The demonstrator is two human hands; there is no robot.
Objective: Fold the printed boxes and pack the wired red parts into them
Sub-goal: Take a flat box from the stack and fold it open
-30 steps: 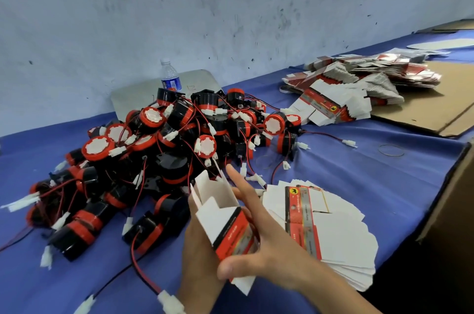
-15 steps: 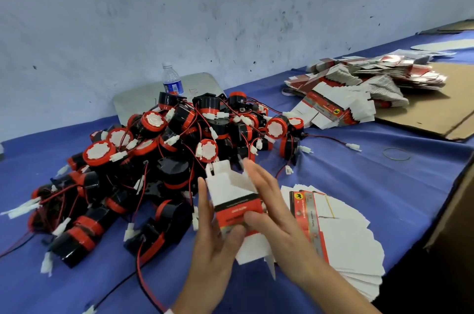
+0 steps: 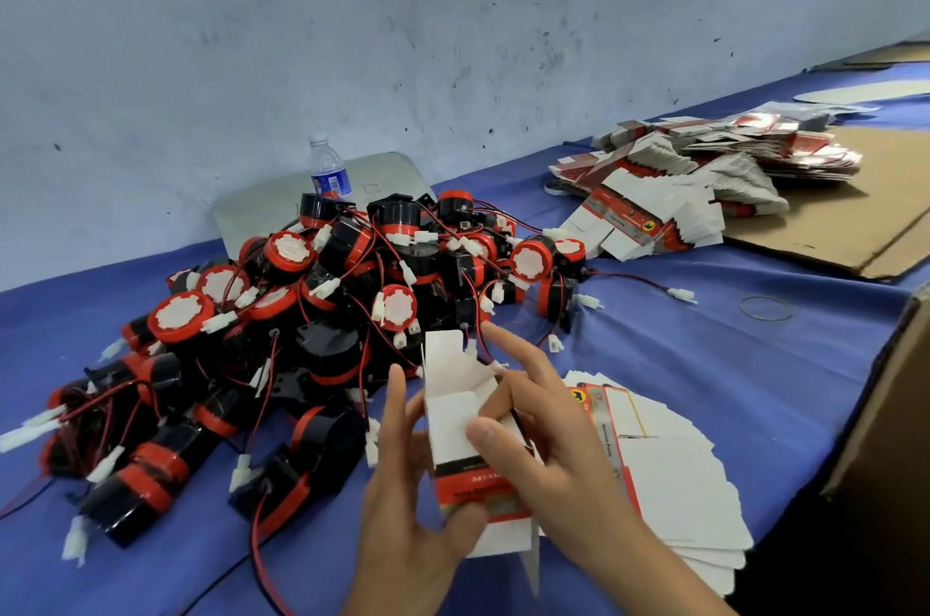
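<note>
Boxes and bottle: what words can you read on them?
"Genuine Parts", likely, printed sideways on the top flat box.
On the held box: print on the red band, too blurred to read.
On the bottle: label too small to read.
On the far pile: a yellow logo, words too blurred.

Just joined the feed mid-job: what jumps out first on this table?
The big tangled heap of wired red parts fills the centre-left of the blue cloth. Nearest the camera, the left hand and right hand hold a half-folded printed box, its top flaps open. Right of it lies a fanned stack of flat boxes, with another heap at the far right.
</note>
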